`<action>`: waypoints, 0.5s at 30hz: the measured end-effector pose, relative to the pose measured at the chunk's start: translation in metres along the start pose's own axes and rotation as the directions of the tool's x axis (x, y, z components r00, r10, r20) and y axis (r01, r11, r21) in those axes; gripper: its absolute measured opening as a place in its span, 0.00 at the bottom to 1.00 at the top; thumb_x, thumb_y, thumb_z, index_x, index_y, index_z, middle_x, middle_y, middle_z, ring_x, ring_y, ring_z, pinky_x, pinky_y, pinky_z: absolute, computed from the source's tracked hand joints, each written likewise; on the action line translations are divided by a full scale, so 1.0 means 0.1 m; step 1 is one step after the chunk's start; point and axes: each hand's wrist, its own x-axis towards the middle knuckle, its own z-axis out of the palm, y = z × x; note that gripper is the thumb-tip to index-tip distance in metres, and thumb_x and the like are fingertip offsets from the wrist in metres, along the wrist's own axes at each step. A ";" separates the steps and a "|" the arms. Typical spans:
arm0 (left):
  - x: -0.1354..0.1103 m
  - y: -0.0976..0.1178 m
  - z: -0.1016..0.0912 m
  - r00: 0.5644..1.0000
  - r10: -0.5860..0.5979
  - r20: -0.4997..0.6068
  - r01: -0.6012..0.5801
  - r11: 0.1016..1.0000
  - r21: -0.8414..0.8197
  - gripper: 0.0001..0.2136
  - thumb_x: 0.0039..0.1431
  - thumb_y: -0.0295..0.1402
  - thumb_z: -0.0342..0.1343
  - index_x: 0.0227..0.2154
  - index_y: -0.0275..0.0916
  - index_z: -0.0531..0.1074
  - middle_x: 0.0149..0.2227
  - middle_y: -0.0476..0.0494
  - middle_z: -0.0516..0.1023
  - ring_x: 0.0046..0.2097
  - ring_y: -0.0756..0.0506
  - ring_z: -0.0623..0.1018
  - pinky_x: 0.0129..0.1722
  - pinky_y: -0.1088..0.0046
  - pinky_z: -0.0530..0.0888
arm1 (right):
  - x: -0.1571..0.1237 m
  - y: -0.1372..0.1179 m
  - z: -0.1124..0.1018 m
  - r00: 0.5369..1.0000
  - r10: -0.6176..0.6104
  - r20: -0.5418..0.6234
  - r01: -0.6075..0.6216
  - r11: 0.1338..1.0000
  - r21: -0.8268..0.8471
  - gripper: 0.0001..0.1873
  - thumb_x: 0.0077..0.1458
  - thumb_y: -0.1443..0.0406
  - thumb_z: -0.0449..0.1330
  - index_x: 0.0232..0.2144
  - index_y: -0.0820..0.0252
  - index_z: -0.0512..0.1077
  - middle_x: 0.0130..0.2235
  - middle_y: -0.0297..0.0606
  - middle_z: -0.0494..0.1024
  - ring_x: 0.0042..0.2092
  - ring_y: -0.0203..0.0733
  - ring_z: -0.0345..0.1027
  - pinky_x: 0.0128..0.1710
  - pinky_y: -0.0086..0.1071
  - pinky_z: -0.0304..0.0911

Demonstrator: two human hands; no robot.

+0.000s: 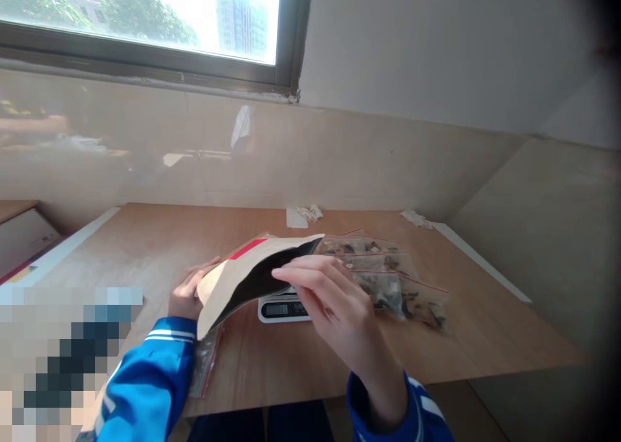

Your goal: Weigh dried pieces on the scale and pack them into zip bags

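Note:
A pale kraft-paper pouch (242, 267) with a red strip on its side is tilted, its dark mouth gaping towards me. My left hand (188, 292) grips the pouch from its left side, most of the fingers hidden behind it. Across the mouth of the pouch reaches my right hand (337, 303), fingers bent and pressed together; whatever they pinch, if anything, is hidden. Partly covered by the pouch and right hand, a small white digital scale (281, 310) sits on the table. Clear zip bags (427, 303) holding dark dried pieces lie right of the scale.
A clear zip bag (206, 364) with a red seal lies under my left forearm. White paper scraps (297, 218) rest at the back of the wooden table (466, 338), with crumpled tissue (416, 219) farther right. A blurred-out person is at lower left.

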 end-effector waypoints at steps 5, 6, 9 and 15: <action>-0.04 -0.06 -0.01 0.996 0.086 0.036 -0.084 0.996 -0.043 0.17 0.56 0.38 0.53 0.46 0.37 0.74 0.51 0.37 0.77 0.52 0.40 0.75 0.54 0.62 0.71 | 0.00 -0.09 -0.06 1.000 -0.003 0.002 0.003 0.997 -0.077 0.22 0.60 0.75 0.53 0.51 0.48 0.71 0.47 0.34 0.78 0.52 0.42 0.70 0.54 0.40 0.66; -0.04 -0.06 -0.01 0.996 0.087 0.034 -0.086 0.995 -0.046 0.17 0.57 0.37 0.53 0.47 0.36 0.74 0.51 0.36 0.76 0.53 0.40 0.75 0.55 0.63 0.70 | 0.01 -0.13 -0.08 1.000 -0.005 0.018 0.006 0.999 -0.051 0.21 0.60 0.75 0.53 0.50 0.49 0.71 0.46 0.35 0.78 0.51 0.41 0.70 0.54 0.39 0.67; -0.05 -0.09 0.00 0.994 0.092 0.050 -0.089 0.995 -0.050 0.17 0.58 0.37 0.52 0.48 0.36 0.74 0.52 0.36 0.76 0.53 0.41 0.75 0.55 0.64 0.70 | 0.06 -0.24 -0.10 0.986 0.016 0.167 -0.023 0.999 0.043 0.19 0.60 0.75 0.51 0.48 0.54 0.72 0.44 0.36 0.79 0.49 0.39 0.72 0.50 0.34 0.69; -0.02 -0.18 0.04 0.991 0.119 0.068 -0.117 0.993 -0.033 0.18 0.57 0.40 0.51 0.45 0.38 0.76 0.52 0.38 0.77 0.51 0.40 0.76 0.53 0.63 0.71 | 0.15 -0.03 0.14 0.906 0.101 0.411 -0.128 0.991 0.039 0.19 0.57 0.75 0.51 0.44 0.54 0.75 0.43 0.36 0.80 0.47 0.42 0.74 0.49 0.35 0.70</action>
